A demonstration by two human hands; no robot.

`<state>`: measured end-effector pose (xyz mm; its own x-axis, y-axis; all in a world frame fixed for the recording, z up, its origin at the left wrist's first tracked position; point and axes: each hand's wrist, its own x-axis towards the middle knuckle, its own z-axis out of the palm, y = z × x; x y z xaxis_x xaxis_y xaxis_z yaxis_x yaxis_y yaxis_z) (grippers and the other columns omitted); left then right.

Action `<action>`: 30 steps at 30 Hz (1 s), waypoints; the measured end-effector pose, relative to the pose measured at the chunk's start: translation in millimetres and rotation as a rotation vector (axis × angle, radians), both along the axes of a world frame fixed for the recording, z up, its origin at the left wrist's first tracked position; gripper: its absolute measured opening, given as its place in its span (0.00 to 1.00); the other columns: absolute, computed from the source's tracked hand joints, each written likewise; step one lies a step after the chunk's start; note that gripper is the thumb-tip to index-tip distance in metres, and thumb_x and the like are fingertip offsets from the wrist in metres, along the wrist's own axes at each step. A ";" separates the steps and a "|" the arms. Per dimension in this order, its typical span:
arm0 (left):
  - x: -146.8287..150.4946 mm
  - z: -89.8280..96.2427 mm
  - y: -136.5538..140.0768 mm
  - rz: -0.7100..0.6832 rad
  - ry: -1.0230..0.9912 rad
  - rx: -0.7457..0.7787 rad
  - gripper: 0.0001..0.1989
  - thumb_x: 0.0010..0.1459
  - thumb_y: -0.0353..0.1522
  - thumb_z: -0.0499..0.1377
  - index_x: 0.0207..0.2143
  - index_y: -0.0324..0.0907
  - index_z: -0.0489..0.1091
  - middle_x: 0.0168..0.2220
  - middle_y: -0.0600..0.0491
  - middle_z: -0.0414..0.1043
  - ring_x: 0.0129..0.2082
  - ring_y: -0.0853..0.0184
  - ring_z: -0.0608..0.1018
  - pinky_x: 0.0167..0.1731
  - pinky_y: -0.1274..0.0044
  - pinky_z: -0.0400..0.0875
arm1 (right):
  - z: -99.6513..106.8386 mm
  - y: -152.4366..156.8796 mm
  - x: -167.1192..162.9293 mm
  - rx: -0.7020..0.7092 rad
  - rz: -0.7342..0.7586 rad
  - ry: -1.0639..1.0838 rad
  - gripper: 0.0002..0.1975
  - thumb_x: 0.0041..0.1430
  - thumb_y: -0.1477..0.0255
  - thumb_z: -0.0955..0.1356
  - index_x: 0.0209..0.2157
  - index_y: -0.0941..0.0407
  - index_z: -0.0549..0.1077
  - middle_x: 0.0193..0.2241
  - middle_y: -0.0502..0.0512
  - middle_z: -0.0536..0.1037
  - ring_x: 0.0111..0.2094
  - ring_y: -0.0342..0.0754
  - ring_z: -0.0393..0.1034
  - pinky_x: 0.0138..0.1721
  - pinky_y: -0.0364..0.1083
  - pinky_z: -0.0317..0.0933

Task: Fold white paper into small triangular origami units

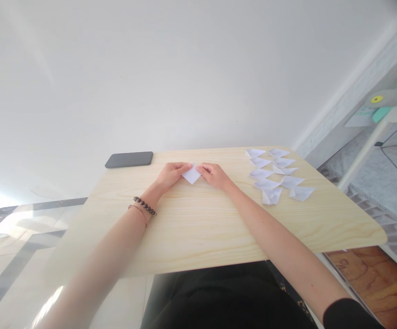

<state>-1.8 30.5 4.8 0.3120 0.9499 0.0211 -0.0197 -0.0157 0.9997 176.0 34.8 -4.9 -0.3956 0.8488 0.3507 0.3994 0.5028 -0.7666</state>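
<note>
Between my two hands is a small piece of folded white paper (192, 176), one corner pointing down toward me. My left hand (171, 175) pinches its left side, thumb on top. The right side is pinched by my right hand (215, 175), with the thumb near the upper edge. Both hands are just above or resting on the wooden table; the fingers behind the paper are hidden. Off to the right lie several folded white paper boats (267, 184), arranged in two rough columns.
A dark phone (130, 159) lies at the back left of the light wooden table (198, 237). Behind the table rises a white wall (185, 77). A pale metal pole (366, 137) with a bracket stands beyond the right edge.
</note>
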 end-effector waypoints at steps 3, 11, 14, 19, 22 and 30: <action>-1.4 -0.6 0.9 -0.041 -0.009 -0.023 0.22 0.43 0.44 0.62 0.35 0.36 0.74 0.35 0.46 0.74 0.39 0.61 0.73 0.41 0.70 0.66 | -1.7 1.2 0.3 -0.013 -0.041 0.048 0.19 0.56 0.59 0.57 0.18 0.56 0.58 0.15 0.45 0.59 0.19 0.39 0.51 0.23 0.41 0.46; -7.4 -3.4 4.9 -0.071 0.014 -0.043 0.20 0.43 0.42 0.62 0.33 0.35 0.74 0.32 0.46 0.74 0.37 0.61 0.74 0.40 0.70 0.67 | -0.6 1.6 2.0 -0.038 -0.002 0.035 0.19 0.56 0.58 0.57 0.19 0.57 0.59 0.15 0.46 0.60 0.19 0.38 0.53 0.23 0.40 0.49; -5.2 -1.2 2.7 -0.049 0.011 -0.042 0.18 0.43 0.42 0.62 0.31 0.35 0.74 0.32 0.47 0.74 0.36 0.62 0.74 0.39 0.71 0.67 | -0.2 1.0 2.6 -0.054 0.004 0.039 0.20 0.56 0.58 0.57 0.18 0.57 0.59 0.15 0.46 0.60 0.18 0.38 0.53 0.23 0.40 0.49; -0.4 0.8 -0.9 -0.037 0.066 -0.028 0.17 0.42 0.40 0.63 0.33 0.37 0.74 0.31 0.50 0.74 0.32 0.66 0.73 0.34 0.74 0.68 | 0.6 -2.1 0.8 -0.014 -0.017 0.005 0.20 0.56 0.59 0.58 0.18 0.57 0.58 0.14 0.46 0.59 0.19 0.38 0.52 0.23 0.40 0.47; -0.6 -1.5 -0.1 -0.015 0.104 -0.009 0.18 0.41 0.39 0.64 0.33 0.36 0.74 0.29 0.50 0.74 0.29 0.67 0.73 0.30 0.76 0.66 | 1.8 -3.9 -0.3 0.018 0.008 -0.033 0.19 0.56 0.60 0.58 0.18 0.57 0.59 0.14 0.46 0.59 0.19 0.38 0.51 0.23 0.40 0.46; -2.9 -1.6 1.1 -0.033 0.123 0.004 0.18 0.41 0.39 0.63 0.32 0.35 0.73 0.31 0.49 0.74 0.30 0.65 0.73 0.31 0.75 0.65 | 2.2 -1.4 1.6 -0.042 0.092 -0.029 0.18 0.56 0.60 0.58 0.20 0.57 0.62 0.16 0.46 0.61 0.19 0.38 0.54 0.23 0.40 0.49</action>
